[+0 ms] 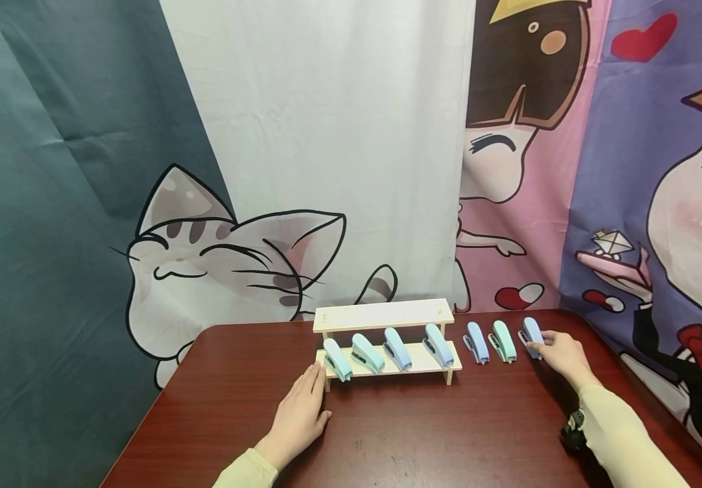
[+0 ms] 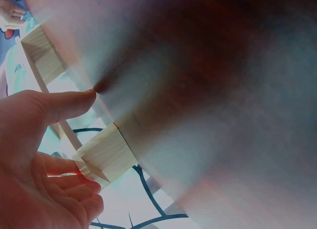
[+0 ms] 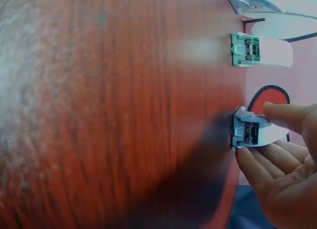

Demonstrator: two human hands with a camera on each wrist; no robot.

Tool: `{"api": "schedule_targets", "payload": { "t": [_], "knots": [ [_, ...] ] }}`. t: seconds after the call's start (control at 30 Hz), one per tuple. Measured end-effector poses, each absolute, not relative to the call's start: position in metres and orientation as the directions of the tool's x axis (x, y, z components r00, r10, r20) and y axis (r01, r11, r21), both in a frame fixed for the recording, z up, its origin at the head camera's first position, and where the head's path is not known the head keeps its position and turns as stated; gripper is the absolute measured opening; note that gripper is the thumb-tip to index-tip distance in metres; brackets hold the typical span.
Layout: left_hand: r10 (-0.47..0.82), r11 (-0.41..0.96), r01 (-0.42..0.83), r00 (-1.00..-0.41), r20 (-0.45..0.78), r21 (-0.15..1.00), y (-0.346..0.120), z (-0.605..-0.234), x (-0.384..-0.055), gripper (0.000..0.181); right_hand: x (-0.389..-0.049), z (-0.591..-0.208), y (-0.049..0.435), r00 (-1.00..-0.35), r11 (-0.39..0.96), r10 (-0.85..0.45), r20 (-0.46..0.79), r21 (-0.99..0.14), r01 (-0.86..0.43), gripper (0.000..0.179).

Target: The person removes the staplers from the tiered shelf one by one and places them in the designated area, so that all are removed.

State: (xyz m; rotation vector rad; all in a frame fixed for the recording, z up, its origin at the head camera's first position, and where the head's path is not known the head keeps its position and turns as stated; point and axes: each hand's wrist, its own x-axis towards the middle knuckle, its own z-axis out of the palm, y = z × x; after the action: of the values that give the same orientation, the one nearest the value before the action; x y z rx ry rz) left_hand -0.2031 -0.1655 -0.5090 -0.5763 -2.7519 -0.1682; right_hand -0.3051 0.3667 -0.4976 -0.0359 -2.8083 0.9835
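Observation:
My right hand (image 1: 564, 356) is at the far right stapler, a blue one (image 1: 531, 337) standing on the table. In the right wrist view the thumb (image 3: 285, 112) lies along one side of this stapler (image 3: 257, 132) and the fingers along the other, pinching it. To its left stand a green stapler (image 1: 502, 341) and another blue stapler (image 1: 476, 342). My left hand (image 1: 298, 410) rests its straight fingers at the left end of a pale wooden two-tier rack (image 1: 381, 373). In the left wrist view the fingers meet the rack's wooden leg (image 2: 109, 152), with the thumb held apart.
Several green and blue staplers (image 1: 397, 350) lean in a row on the rack's lower tier. The upper shelf (image 1: 384, 316) rises behind them. Beneath is a dark red-brown table (image 1: 424, 434), its rear edge close to a printed cartoon curtain (image 1: 338, 135).

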Motion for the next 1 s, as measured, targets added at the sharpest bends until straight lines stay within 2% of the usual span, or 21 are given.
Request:
{"api": "schedule_targets", "payload": {
  "t": [0.57, 1.0],
  "knots": [
    [0.364, 0.914, 0.402, -0.869, 0.334, 0.05, -0.1666, -0.5099, -0.2041, 0.082, -0.3056, -0.5008, 0.3687, -0.992, 0.747, 0.084, 0.092, -0.665, 0.002, 0.06],
    [0.364, 0.913, 0.404, -0.869, 0.334, 0.055, -0.1653, -0.5091, -0.2034, 0.082, -0.3027, -0.4973, 0.3664, -0.997, 0.745, 0.058, 0.06, -0.667, 0.004, 0.074]
  ]
}}
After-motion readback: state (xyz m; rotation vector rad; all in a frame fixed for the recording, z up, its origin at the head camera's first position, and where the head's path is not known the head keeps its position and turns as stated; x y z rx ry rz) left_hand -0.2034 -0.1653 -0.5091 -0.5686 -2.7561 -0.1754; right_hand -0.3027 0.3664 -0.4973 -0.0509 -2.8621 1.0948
